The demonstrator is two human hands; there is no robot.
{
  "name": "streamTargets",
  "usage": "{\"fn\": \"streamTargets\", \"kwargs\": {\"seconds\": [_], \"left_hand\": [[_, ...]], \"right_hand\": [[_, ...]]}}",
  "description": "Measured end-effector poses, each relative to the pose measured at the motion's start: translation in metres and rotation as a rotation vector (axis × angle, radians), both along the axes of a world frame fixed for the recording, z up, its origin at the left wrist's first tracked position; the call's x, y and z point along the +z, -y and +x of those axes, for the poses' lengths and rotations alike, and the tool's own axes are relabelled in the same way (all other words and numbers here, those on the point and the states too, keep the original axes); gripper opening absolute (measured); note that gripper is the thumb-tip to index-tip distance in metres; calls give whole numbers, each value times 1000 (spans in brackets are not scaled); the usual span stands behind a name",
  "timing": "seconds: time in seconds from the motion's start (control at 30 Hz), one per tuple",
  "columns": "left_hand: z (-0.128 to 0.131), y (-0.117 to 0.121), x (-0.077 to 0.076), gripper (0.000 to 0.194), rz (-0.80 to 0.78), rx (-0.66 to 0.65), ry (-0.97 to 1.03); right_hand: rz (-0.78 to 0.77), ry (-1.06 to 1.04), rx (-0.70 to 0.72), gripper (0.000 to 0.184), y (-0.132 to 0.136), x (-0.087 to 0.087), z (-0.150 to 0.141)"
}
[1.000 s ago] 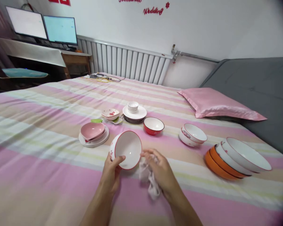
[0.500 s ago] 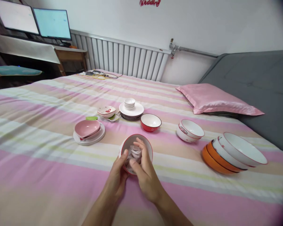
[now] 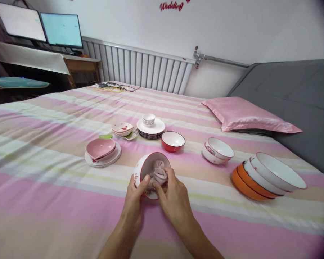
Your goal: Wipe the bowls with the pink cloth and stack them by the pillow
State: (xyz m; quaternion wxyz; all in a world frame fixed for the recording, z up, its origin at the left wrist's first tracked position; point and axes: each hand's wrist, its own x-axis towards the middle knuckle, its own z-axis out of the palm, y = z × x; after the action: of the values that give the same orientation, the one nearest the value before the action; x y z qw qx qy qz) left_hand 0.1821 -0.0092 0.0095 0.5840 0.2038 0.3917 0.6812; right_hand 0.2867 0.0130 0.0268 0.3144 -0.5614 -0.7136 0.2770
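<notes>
A white bowl (image 3: pixel 140 169) with a red rim and small red decorations is tilted with its mouth towards me and to the right. My left hand (image 3: pixel 135 198) grips it from the lower left, thumb over the rim. Bunched inside the bowl is a pale pinkish cloth (image 3: pixel 160 173). My right hand (image 3: pixel 175 196) holds that cloth against the inner wall, its fingertips partly hidden by cloth and bowl. Just beyond stands a red bowl (image 3: pixel 172 146) with a white inside and dark rim.
Left are pink dishes (image 3: pixel 100 148) on white plates (image 3: pixel 116 158); behind are patterned dishes (image 3: pixel 122 127) and stacked plates (image 3: pixel 158 126) bearing small white bowls (image 3: pixel 148 119). To the right sit nested white bowls (image 3: pixel 217 151), a stack of large bowls (image 3: pixel 259 180) and a pink pillow (image 3: pixel 248 113).
My right hand has brought the cloth from beside the bowl into it. The cloth has shifted within the bowl, and the bowl has turned in my left hand. The view has also moved slightly.
</notes>
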Motion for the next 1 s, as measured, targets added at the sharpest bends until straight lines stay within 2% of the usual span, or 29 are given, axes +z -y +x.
{"fn": "streamTargets", "kwargs": {"seconds": [0.17, 0.37, 0.53, 0.63, 0.77, 0.83, 1.0], "left_hand": [[7, 3, -4, 44, 1, -22, -104], [15, 5, -9, 38, 1, -98, -89], [15, 5, -6, 39, 43, -152, -23], [13, 5, -7, 38, 51, -145, -20], [9, 3, -9, 33, 62, -135, -89], [6, 2, -8, 36, 67, -108, -127], [0, 1, -4, 42, 16, -61, -173]], "right_hand": [[51, -88, -13, 41, -2, -7, -6], [110, -274, -68, 43, -5, -12, -9], [99, -404, 76, 42, -7, -8, -5], [163, -323, 255, 37, -10, 0, 3], [201, -78, 528, 33, -12, 12, 15], [203, 39, 560, 34, -12, 13, 19], [250, 195, 515, 31, -12, 8, 18]]}}
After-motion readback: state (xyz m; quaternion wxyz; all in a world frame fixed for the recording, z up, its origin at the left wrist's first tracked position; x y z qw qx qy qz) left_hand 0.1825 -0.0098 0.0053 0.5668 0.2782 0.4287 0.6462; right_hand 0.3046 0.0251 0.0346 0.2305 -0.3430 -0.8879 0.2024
